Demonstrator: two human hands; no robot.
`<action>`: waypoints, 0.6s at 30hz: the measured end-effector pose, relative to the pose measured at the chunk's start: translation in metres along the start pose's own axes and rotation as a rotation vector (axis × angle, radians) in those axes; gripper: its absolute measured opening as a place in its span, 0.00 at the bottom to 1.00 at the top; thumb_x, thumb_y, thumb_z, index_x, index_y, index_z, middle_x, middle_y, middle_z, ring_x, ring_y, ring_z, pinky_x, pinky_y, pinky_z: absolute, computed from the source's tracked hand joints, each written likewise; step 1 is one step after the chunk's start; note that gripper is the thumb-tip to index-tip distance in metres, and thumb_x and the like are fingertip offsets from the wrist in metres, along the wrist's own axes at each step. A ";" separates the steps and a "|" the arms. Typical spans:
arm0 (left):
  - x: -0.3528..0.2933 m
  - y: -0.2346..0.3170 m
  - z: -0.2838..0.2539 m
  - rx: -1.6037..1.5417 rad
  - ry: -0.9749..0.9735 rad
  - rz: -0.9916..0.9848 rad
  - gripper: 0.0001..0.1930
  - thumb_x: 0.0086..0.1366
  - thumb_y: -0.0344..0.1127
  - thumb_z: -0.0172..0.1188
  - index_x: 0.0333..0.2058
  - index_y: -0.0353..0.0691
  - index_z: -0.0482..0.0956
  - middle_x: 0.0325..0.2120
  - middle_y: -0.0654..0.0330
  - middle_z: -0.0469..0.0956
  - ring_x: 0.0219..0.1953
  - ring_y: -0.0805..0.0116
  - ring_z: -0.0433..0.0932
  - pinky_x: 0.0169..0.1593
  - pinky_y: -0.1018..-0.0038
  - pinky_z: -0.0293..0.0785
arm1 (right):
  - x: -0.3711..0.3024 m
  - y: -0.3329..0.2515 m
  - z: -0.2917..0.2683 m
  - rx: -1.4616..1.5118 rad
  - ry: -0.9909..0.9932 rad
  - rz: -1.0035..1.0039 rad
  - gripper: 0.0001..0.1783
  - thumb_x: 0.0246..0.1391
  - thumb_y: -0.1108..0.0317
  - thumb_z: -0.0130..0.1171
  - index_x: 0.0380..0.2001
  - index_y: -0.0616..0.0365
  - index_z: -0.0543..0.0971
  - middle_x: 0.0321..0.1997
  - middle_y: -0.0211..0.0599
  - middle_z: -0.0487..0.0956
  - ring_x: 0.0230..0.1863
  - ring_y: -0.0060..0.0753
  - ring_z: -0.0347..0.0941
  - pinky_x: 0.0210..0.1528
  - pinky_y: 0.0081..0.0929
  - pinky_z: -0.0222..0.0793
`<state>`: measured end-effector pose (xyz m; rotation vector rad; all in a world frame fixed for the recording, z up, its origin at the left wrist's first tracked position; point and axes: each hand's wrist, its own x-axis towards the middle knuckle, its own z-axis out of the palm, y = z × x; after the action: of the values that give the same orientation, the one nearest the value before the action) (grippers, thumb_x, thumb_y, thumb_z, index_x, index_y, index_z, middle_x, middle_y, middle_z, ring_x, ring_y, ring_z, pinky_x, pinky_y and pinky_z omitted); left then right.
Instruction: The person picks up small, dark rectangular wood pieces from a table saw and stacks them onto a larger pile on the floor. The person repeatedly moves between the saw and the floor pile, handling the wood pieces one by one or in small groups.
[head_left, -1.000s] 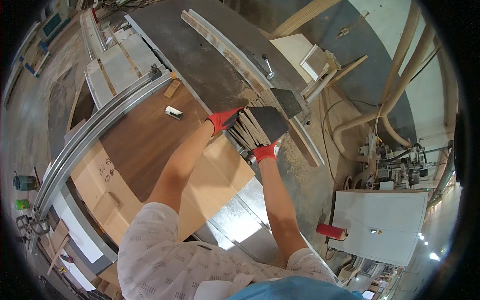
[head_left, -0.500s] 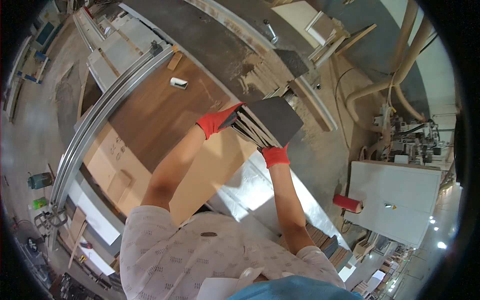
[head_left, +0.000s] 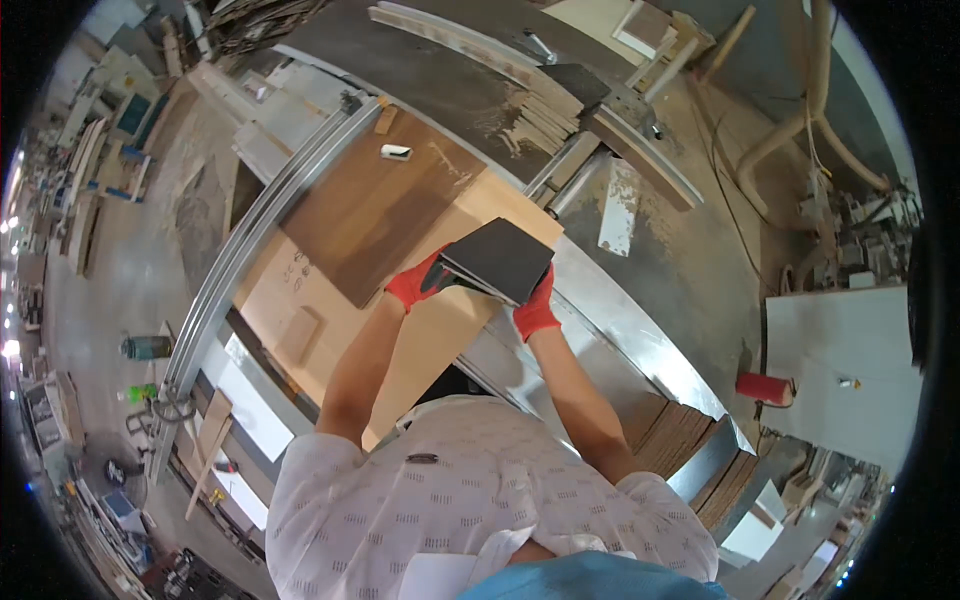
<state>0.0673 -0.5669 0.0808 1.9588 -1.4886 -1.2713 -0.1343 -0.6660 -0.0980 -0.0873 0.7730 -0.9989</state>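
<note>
Between both hands is a small stack of dark grey boards (head_left: 500, 258), its flat top face tilted up into view. My left hand (head_left: 422, 281), in a red glove with dark fingers, closes on the left end. On the right end my right hand (head_left: 537, 306), gloved the same way, grips the edge; its fingertips are mostly hidden behind the boards. The stack is above a light tan panel (head_left: 435, 335) and close to the bare metal bed (head_left: 595, 345) of the machine table. A brown wood-look panel (head_left: 375, 215) lies on the tan one to the left.
A white and black small object (head_left: 396, 152) lies on the brown panel. A silver rail (head_left: 215, 275) bounds the left side. Several stacked boards (head_left: 690, 450) stand by my right elbow. Wood strips (head_left: 545, 120) and sawdust lie on the far grey surface. A red cylinder (head_left: 765, 389) is at the right.
The board stack has come nearer my body, off the far strips. It has turned so that its top face shows more and its layered edges show less. The whole view has shifted too.
</note>
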 end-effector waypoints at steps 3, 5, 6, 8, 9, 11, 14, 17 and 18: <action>0.013 -0.029 -0.014 -0.079 -0.094 0.170 0.39 0.61 0.33 0.63 0.69 0.43 0.55 0.61 0.53 0.71 0.63 0.61 0.70 0.64 0.64 0.66 | 0.015 -0.010 -0.014 -0.067 -0.027 0.113 0.30 0.60 0.38 0.49 0.50 0.51 0.78 0.52 0.34 0.80 0.50 0.34 0.77 0.53 0.33 0.75; 0.058 -0.090 0.004 -0.551 -0.084 0.417 0.34 0.65 0.28 0.58 0.68 0.44 0.58 0.61 0.55 0.71 0.61 0.65 0.70 0.62 0.67 0.68 | 0.035 -0.029 -0.024 -0.161 0.059 0.157 0.34 0.52 0.32 0.54 0.47 0.49 0.77 0.55 0.37 0.78 0.49 0.36 0.76 0.49 0.37 0.74; 0.079 -0.085 0.010 -0.570 -0.109 0.553 0.32 0.66 0.29 0.57 0.67 0.45 0.59 0.61 0.56 0.71 0.59 0.65 0.71 0.59 0.68 0.71 | 0.051 -0.039 -0.041 -0.220 0.163 0.071 0.37 0.48 0.29 0.56 0.47 0.48 0.76 0.57 0.39 0.76 0.50 0.37 0.75 0.48 0.40 0.73; 0.087 -0.104 0.013 -0.345 -0.079 0.449 0.34 0.65 0.29 0.57 0.69 0.47 0.56 0.62 0.57 0.71 0.58 0.66 0.73 0.58 0.68 0.72 | 0.010 -0.028 0.000 -0.212 -0.002 0.193 0.41 0.50 0.29 0.53 0.56 0.48 0.74 0.61 0.38 0.75 0.55 0.43 0.74 0.53 0.43 0.72; 0.091 -0.102 0.015 -0.079 -0.129 0.285 0.39 0.63 0.29 0.59 0.71 0.48 0.52 0.63 0.58 0.70 0.58 0.66 0.73 0.59 0.67 0.71 | -0.017 -0.033 0.023 -0.205 -0.073 0.235 0.43 0.51 0.30 0.52 0.61 0.48 0.72 0.63 0.37 0.74 0.57 0.45 0.74 0.56 0.45 0.71; 0.117 -0.131 0.031 -0.174 -0.185 0.228 0.40 0.61 0.33 0.59 0.70 0.48 0.52 0.63 0.57 0.70 0.60 0.64 0.71 0.62 0.67 0.69 | -0.022 -0.030 0.044 -0.143 -0.139 0.182 0.40 0.54 0.32 0.50 0.61 0.49 0.74 0.61 0.36 0.77 0.57 0.47 0.74 0.59 0.48 0.71; 0.142 -0.158 0.038 -0.410 -0.246 0.260 0.36 0.59 0.40 0.58 0.66 0.46 0.57 0.61 0.55 0.71 0.61 0.59 0.70 0.64 0.66 0.67 | -0.011 -0.027 0.049 -0.118 -0.218 0.221 0.37 0.56 0.33 0.49 0.57 0.48 0.77 0.58 0.36 0.79 0.56 0.48 0.75 0.60 0.50 0.71; 0.126 -0.120 0.045 0.169 -0.133 0.393 0.28 0.60 0.42 0.55 0.60 0.44 0.69 0.57 0.51 0.74 0.60 0.55 0.71 0.63 0.64 0.69 | -0.017 -0.046 0.040 -0.152 -0.204 0.249 0.35 0.56 0.33 0.50 0.53 0.47 0.80 0.57 0.35 0.80 0.55 0.48 0.76 0.59 0.51 0.71; 0.118 -0.108 0.046 0.161 -0.129 0.382 0.28 0.60 0.40 0.55 0.61 0.44 0.69 0.57 0.51 0.74 0.61 0.55 0.70 0.63 0.64 0.68 | -0.017 -0.049 0.033 -0.182 -0.197 0.268 0.37 0.54 0.31 0.50 0.55 0.47 0.79 0.59 0.36 0.78 0.57 0.49 0.74 0.61 0.53 0.68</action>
<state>0.0950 -0.6229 -0.0734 1.5982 -1.9689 -1.1532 -0.1545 -0.6894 -0.0445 -0.2304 0.6731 -0.6540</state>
